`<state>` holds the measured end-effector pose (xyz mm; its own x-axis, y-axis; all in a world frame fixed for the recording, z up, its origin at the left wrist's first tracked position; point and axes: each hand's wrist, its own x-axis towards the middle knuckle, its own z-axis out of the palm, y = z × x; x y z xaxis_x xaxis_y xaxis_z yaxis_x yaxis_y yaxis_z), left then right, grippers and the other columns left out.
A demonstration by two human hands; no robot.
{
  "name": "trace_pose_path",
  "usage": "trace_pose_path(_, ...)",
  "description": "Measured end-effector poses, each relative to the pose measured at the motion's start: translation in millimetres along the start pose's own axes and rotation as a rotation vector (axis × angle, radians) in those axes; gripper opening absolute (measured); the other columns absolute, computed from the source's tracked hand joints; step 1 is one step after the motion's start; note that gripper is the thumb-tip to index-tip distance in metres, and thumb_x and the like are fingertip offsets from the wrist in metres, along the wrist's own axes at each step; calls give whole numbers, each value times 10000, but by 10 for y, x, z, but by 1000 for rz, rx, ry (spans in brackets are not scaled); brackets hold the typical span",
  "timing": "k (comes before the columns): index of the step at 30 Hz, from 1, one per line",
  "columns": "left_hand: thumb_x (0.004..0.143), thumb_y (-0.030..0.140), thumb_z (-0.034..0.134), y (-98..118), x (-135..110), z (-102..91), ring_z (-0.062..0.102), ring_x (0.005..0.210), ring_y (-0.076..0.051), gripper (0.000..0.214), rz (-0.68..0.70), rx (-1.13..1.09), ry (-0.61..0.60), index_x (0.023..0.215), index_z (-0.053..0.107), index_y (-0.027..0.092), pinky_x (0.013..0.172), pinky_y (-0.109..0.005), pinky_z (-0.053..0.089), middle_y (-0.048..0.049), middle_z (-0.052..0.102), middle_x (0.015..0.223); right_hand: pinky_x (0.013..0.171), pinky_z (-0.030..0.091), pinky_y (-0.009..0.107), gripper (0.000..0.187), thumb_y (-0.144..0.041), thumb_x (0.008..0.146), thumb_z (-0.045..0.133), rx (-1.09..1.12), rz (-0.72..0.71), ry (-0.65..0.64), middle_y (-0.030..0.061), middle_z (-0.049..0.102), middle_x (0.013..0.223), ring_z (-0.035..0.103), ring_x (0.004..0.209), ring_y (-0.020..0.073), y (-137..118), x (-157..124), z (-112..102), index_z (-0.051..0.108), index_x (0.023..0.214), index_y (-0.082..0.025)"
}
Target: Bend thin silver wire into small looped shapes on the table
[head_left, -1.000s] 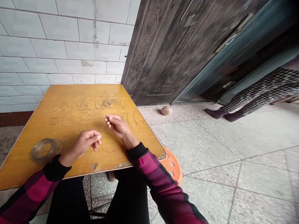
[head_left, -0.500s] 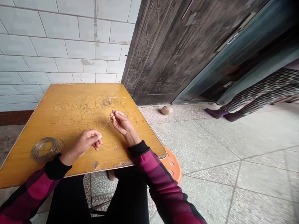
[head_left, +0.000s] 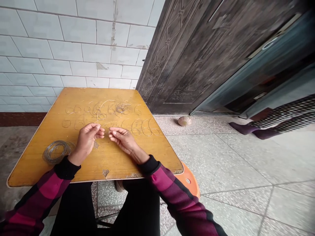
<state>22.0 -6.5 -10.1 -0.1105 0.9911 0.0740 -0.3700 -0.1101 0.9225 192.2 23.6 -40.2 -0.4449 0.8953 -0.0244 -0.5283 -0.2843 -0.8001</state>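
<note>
Left hand [head_left: 86, 139] pinching thin, shiny, curved wire [head_left: 98, 110], right hand [head_left: 123, 139] half-curled (its grip unclear)

The wire coil [head_left: 49, 156] is smooth, slightly shiny metal. The bent wires [head_left: 122, 107] look like metal too. The table [head_left: 118, 164] looks like shiny wood, rough where its front edge is chipped. The wall tiles [head_left: 80, 32] are smooth and glossy. The door [head_left: 179, 62] is dull and bumpy. The stool [head_left: 192, 185] looks like smooth plastic, the sleeves [head_left: 177, 193] like matt cloth.
</note>
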Motion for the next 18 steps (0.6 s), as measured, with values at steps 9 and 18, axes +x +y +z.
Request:
trace_pose_path(9,701,325,753,34,-13,27,632,605,-126,243,36,64,-38,797,653,125,562,-249,527,-46,700,735,649,581,197,266,-323,663,816,-12,-93,81,19,739,790,685,680,97,24,20,71,724,872,-186)
trace_pose_path(18,746,319,716,-28,5,12,625,551,-125,203,116,251,-75,816,690,129,537,-255,526,-46,692,705,611,541,266,282,-405,804,662,-512,-366,73,-5,685,761,631,616,105,5,33,107,716,1018,-228)
